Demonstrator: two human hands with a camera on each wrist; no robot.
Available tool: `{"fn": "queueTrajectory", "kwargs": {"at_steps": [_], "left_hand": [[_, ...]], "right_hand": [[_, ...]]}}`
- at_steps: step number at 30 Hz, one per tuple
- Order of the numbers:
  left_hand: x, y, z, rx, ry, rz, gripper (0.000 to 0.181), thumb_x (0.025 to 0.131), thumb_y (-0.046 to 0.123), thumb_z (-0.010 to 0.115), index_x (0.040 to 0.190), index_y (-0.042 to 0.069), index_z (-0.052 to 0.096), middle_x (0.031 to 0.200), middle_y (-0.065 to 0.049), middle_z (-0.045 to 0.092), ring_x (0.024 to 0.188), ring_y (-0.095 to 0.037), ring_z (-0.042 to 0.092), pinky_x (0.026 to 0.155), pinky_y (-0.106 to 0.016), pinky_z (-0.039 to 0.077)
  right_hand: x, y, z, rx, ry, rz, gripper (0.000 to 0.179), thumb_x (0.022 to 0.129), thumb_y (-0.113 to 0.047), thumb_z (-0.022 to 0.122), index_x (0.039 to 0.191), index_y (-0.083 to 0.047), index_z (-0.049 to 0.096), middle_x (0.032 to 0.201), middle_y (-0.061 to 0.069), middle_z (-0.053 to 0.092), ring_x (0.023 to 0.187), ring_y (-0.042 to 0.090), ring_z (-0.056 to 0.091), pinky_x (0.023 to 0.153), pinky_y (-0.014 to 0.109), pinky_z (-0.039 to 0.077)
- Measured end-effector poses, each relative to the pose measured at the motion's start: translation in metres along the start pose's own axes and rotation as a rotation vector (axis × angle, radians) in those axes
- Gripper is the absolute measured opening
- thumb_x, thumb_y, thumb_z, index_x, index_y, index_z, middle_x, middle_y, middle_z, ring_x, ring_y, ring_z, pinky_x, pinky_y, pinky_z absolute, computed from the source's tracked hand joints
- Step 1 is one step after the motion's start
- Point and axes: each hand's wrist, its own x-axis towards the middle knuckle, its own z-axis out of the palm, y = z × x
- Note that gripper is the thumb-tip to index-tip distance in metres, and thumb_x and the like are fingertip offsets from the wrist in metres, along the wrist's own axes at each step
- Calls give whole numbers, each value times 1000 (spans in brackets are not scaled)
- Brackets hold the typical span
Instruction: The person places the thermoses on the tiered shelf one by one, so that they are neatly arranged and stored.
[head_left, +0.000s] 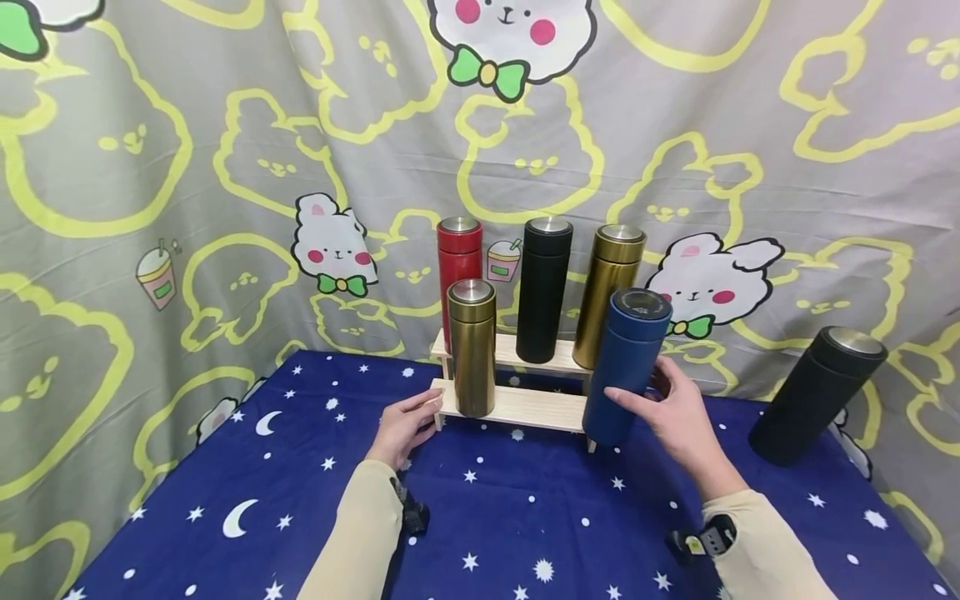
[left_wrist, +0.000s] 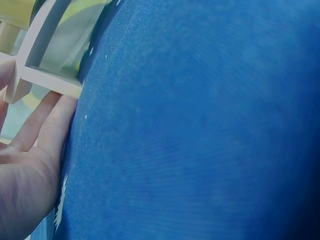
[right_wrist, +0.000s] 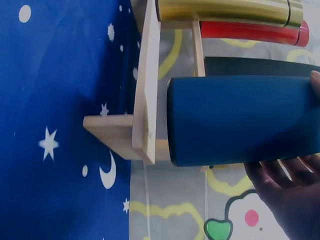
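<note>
My right hand (head_left: 678, 412) grips a blue thermos bottle (head_left: 627, 367), thumb on the near side and fingers around the far side. In the right wrist view the base of this blue bottle (right_wrist: 240, 120) is slightly apart from the lower board of the wooden rack (right_wrist: 146, 85), near its right end. My left hand (head_left: 405, 427) holds the left end of the two-step rack (head_left: 536, 407), with the thumb by the board and fingers (left_wrist: 52, 122) touching the leg. A gold thermos (head_left: 473, 354) stands upright on the lower step, just right of that hand.
On the upper step stand a red thermos (head_left: 459, 262), a black thermos (head_left: 544, 292) and a second gold thermos (head_left: 609, 292). Another black thermos (head_left: 817, 396) is on the star-patterned blue cloth (head_left: 525, 517) at the right. A patterned curtain (head_left: 247, 167) hangs close behind.
</note>
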Motion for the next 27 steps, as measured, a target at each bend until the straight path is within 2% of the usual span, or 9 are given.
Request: {"fn": "queueTrajectory", "kwargs": {"at_steps": [2,8,11,16,21,27], "left_hand": [[0,0,1,-1,3,1,43,89,18,76,129,6,66,132,-15,60,110,-25,62,93,-44,50],[1,-2,2,5,16,-3,40,89,18,76,126,7,68,129,-15,61,109,-25,63,90,-43,52],[3,-4,1,9,16,0,39,89,18,76,126,7,69,128,-15,62,109,-26,63,90,-43,52],[3,-5,3,3,11,5,41,89,18,76,127,6,68,128,-15,62,108,-25,63,91,-44,52],[2,-3,3,0,14,7,40,89,18,76,126,7,68,128,-15,62,109,-25,62,90,-43,53],[2,-3,2,16,32,1,38,88,19,77,124,9,70,127,-15,62,110,-27,62,87,-41,54]], "right_hand": [[2,-1,4,2,-7,5,65,86,-23,79,140,-3,47,128,15,57,113,21,54,89,19,47],[9,0,14,21,-55,16,70,85,-28,80,141,-4,45,130,17,55,118,30,52,98,45,45],[12,0,19,39,-74,25,71,85,-28,80,142,-4,45,131,18,55,120,33,51,101,52,42],[13,-4,26,64,-85,56,74,85,-28,80,144,-4,43,134,19,52,123,35,49,103,54,40],[15,-4,34,77,-85,53,71,84,-27,81,140,-3,46,132,19,54,121,34,50,103,52,41],[17,-5,40,68,-105,77,76,84,-32,81,143,-3,43,135,19,51,124,35,48,104,52,40]]}}
